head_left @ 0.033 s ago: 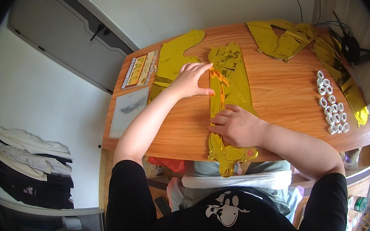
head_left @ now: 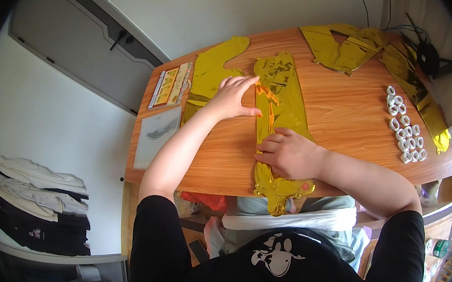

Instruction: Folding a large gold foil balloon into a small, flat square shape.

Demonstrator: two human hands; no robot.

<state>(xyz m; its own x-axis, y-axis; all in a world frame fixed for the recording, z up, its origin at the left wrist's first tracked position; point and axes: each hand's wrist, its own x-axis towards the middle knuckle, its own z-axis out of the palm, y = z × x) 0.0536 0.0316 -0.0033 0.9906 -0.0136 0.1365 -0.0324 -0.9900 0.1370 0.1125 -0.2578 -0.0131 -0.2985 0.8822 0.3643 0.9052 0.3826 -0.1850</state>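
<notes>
A deflated gold foil balloon (head_left: 291, 105) lies flat and lengthwise before me, its crumpled near end hanging over the table edge. My left hand (head_left: 234, 98) is at its left side, thumb and index finger spread apart and their tips at the foil's edge. My right hand (head_left: 291, 154) rests on the lower part of the same balloon, its fingers bent and pressed on the foil near the left edge. Creased foil with orange reflections (head_left: 267, 93) shows between the hands. What lies under my right palm is hidden.
Another flat gold balloon (head_left: 217, 58) lies left, beside a packaged set (head_left: 170, 85) and a clear plastic sheet (head_left: 157, 137). More gold foil (head_left: 343, 51) spreads at the back right. Several white ribbon rolls (head_left: 403, 125) stand at right, near a black router (head_left: 429, 58).
</notes>
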